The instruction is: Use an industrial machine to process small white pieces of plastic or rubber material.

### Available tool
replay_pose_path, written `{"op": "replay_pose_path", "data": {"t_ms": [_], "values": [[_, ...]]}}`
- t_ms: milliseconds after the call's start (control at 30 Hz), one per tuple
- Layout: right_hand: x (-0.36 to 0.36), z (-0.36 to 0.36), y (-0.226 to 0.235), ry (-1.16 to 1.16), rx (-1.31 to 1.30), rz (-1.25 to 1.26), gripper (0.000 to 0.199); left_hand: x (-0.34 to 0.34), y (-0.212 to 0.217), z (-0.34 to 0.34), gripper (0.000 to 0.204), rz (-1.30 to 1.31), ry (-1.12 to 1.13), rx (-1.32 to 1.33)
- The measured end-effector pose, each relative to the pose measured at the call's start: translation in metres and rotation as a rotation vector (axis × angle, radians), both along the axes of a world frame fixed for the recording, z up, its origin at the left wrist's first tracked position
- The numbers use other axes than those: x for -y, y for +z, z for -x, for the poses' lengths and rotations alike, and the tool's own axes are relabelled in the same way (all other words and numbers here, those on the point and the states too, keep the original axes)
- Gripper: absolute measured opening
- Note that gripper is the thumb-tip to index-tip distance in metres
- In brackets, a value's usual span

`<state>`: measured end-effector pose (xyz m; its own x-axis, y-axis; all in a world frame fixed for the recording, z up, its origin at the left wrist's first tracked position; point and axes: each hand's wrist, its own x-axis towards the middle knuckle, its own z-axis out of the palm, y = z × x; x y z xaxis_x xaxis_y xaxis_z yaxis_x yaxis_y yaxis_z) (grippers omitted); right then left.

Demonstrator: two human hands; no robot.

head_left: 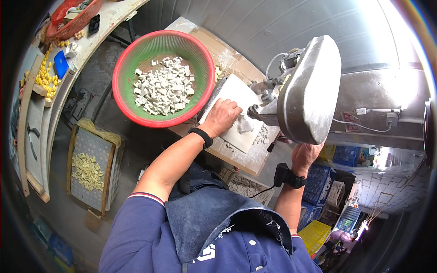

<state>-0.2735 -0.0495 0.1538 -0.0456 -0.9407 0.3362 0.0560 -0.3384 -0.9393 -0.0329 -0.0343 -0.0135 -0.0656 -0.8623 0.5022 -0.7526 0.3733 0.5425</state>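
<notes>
My left hand lies over a white board, its fingers curled and pressed together beside the working end of a grey metal bench machine that looks like a drill press. Whatever those fingers hold is hidden. Just right of them is a pale translucent piece. My right hand is up against the underside of the machine's housing, with fingers bent and partly covered; I cannot see what they grip. A black-tipped lever sticks out nearby. Small white blocks lie by the board's right edge.
A red-rimmed green basket with many white blocks stands left of the machine. Further left, a framed tray bears yellowish pieces. A curved bench runs along the left side. Crates are stacked at lower right. A cord hangs by my right wrist.
</notes>
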Motion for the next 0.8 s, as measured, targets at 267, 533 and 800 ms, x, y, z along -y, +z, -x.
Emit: {"op": "replay_pose_path", "data": {"t_ms": [267,533,800], "values": [[0.0002,0.0013,-0.0002,0.0,0.001,-0.003,0.057,-0.0006,0.0008,-0.0004,0.008,0.008,0.002,0.004],[0.0005,0.0015,0.0,0.006,-0.004,0.004,0.053,0.0006,-0.0025,0.0006,0.003,-0.014,-0.007,0.021],[-0.0016,-0.0044,0.0043,-0.006,-0.006,-0.006,0.05,0.0016,-0.0052,0.0009,0.002,-0.018,-0.01,0.026]]}}
